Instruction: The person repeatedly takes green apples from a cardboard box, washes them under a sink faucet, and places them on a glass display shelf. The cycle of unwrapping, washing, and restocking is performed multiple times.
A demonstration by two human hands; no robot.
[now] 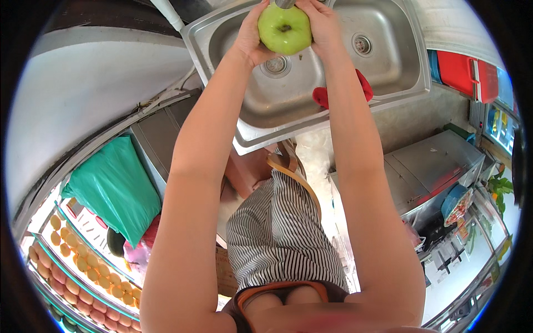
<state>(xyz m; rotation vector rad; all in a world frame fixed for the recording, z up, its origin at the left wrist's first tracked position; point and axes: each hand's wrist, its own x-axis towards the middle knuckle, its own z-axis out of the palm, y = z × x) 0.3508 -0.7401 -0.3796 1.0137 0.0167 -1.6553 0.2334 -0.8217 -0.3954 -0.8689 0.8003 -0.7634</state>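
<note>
A large, shiny green apple [285,30] is between my two hands, over the left basin of a stainless-steel double sink [272,143]. My left hand [250,39] cups its left side and underside. At its right side is my right hand [321,25], with the fingers partly cut off by the top edge of the view. The metal faucet tip [285,3] sits right at the top of the apple. A red cloth [320,97] hangs over the divider between the basins, partly hidden by my right forearm.
Left of me are a green plastic bag [114,187] and shelves of round fruit [89,266]. To the right stand a metal cabinet [433,162], a red container [458,75] and a blue bowl [452,200] with small pieces in it. A drain strainer [362,44] is in the right basin.
</note>
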